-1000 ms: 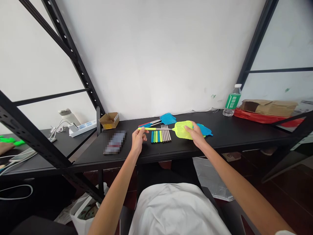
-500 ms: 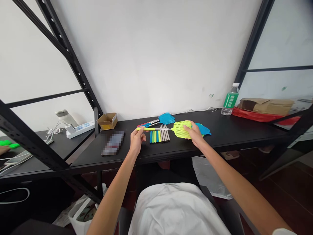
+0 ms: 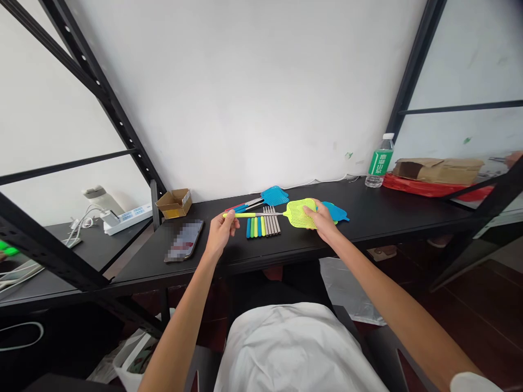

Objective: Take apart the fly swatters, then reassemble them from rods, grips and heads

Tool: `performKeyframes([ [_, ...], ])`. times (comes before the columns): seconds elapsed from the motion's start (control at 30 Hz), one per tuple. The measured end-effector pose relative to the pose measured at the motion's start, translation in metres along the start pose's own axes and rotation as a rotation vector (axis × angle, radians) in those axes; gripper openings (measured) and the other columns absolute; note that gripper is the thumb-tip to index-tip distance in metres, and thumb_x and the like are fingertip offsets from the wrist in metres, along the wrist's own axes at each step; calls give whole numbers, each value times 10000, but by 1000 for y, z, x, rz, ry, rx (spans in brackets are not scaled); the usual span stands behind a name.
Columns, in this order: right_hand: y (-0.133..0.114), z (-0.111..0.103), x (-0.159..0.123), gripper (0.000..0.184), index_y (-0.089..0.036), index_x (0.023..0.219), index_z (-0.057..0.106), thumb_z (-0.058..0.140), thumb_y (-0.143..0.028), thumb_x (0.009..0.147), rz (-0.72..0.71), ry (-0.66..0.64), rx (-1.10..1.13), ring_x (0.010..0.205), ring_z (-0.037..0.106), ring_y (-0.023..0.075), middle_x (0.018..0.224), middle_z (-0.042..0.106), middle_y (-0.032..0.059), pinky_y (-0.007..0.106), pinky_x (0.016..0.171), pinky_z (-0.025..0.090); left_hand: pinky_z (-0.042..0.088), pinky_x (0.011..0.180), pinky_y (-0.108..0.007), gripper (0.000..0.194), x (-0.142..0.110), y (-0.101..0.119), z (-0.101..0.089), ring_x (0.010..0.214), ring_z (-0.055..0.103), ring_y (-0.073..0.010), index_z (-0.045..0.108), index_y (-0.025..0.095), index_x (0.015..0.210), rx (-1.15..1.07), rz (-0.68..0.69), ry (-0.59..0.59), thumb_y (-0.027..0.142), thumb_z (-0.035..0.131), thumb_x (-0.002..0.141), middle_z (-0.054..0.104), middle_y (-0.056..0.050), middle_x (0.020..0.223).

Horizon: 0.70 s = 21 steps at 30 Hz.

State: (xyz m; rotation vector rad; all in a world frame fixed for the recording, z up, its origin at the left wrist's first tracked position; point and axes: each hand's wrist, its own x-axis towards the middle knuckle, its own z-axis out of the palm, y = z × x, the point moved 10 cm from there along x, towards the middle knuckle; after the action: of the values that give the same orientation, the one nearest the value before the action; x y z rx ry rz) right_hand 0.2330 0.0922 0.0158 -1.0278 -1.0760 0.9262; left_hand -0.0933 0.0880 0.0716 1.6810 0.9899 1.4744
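Observation:
A yellow-green fly swatter (image 3: 300, 213) is stretched level between my two hands over the table. My left hand (image 3: 222, 231) pinches the end of its yellow-green handle, and my right hand (image 3: 322, 220) grips its perforated head, thumb on top. A thin metal rod joins handle and head. Below the rod lie several coloured handle grips (image 3: 255, 227) in blue, green and yellow, beside a row of metal tubes (image 3: 273, 222). Blue swatter heads (image 3: 337, 212) lie partly behind my right hand. Farther back rest blue fly swatters (image 3: 274, 195).
On the black table (image 3: 229, 253), a phone (image 3: 186, 240) and a small open cardboard box (image 3: 174, 203) stand at the left. A water bottle (image 3: 379, 160) and a red bag with a cardboard box (image 3: 439, 170) are at the right. Black metal posts frame both sides.
My left hand has shifted slightly left with the handle end, while my right hand keeps its hold on the head. The whole view has moved a little.

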Motion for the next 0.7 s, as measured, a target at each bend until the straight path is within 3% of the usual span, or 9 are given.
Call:
performKeyframes([
  [0.4,0,0,-1,547,-216,1154,578,767,-454,700,21,2,-15,575,600,183,848,659,55,231,344,374,360,485,-235,359,-2,15,2,492,444,-98,655,164,825,66,14,-131,519,632,875,699,-80,808],
  [0.6,4,-1,2,551,-208,1143,584,774,-457,690,11,6,17,519,589,175,778,657,33,228,326,369,401,475,-239,404,0,18,-1,489,486,-112,673,158,827,98,-25,-142,561,651,835,710,-96,814],
  [0.7,5,0,4,544,-220,1157,579,757,-462,703,10,-8,45,512,597,176,769,659,25,225,330,365,448,503,-248,386,3,38,-16,553,576,-155,718,166,883,205,-12,-67,532,734,761,718,-89,803],
])
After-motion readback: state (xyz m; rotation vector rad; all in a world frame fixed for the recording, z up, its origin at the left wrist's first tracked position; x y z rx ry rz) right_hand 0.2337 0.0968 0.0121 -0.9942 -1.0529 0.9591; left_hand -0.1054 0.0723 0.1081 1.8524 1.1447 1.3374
